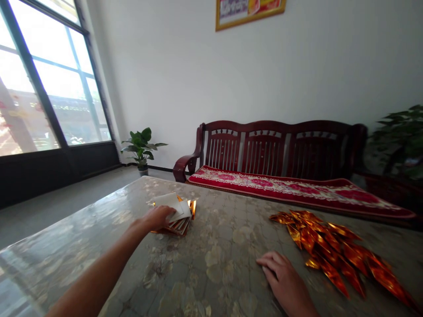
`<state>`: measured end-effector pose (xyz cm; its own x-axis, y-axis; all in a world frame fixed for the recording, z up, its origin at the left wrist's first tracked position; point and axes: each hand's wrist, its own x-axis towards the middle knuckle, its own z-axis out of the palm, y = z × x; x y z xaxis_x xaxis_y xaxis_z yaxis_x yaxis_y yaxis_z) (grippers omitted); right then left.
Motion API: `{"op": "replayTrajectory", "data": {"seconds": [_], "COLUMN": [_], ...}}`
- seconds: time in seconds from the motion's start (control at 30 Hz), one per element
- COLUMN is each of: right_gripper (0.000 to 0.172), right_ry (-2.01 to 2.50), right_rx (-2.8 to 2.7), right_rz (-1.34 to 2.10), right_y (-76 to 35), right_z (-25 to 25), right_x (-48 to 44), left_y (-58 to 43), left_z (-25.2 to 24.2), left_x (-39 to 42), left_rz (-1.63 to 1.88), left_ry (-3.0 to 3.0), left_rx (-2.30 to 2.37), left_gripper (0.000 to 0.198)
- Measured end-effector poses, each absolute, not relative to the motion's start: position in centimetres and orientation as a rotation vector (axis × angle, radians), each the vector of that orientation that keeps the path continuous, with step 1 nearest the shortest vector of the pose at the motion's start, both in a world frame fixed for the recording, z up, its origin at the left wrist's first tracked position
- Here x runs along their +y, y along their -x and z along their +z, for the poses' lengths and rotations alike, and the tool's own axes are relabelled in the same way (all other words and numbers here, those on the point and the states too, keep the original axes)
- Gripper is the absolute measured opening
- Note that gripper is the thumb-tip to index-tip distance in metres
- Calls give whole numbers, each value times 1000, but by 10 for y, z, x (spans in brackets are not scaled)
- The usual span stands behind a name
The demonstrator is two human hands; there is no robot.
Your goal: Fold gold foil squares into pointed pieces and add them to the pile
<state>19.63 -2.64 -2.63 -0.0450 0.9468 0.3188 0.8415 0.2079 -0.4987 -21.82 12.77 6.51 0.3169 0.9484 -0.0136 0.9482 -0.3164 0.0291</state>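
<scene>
A loose stack of foil paper sheets [181,222], white on the upper faces with gold showing at the edges, lies on the left part of the table. My left hand [161,215] reaches onto it, fingers closed at the edge of a white top sheet [167,201]; the thumb is mostly hidden. Lower right of the middle, my right hand [284,279] rests on the tabletop, fingers stretched out and holding nothing. Just to its right spreads a pile of folded shiny orange-gold foil pieces [325,244], pointed at the ends.
The table [218,264] has a glossy floral-patterned cover. Behind it stands a dark red wooden bench [264,149] with a red patterned seat cover [280,187]. A potted plant [142,147] is by the wall, another plant [401,136] at far right. Glazed doors [56,88] are at left.
</scene>
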Motion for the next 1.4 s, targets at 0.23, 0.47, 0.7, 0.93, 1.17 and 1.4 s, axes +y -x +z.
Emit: {"op": "replayTrajectory", "data": {"seconds": [0.23,0.47,0.7,0.93,1.17,1.4], "right_gripper": [32,31,31,32,32,30], "right_ry": [1657,1649,1663,1668,1649,1631], "right_rx": [-1911,-1911,-1925,-1927,-1936,-1928], "right_rz": [238,226,219,232,237,226], "right_y": [-196,-197,-197,-196,-195,-195], "right_z": [-27,-27,-26,-25,-23,-22], "right_x": [-26,-25,-29,-29,-29,-31], "left_y": [233,247,243,233,226,202], "left_z": [69,73,68,69,73,83], "left_x": [123,134,129,126,130,116], "left_rz": [16,26,68,20,33,226], "left_ry": [-2535,-2500,-2558,-2554,-2536,-2593], "left_rx": [1668,1669,1694,1745,1766,1713], "left_gripper": [64,61,59,55,37,33]}}
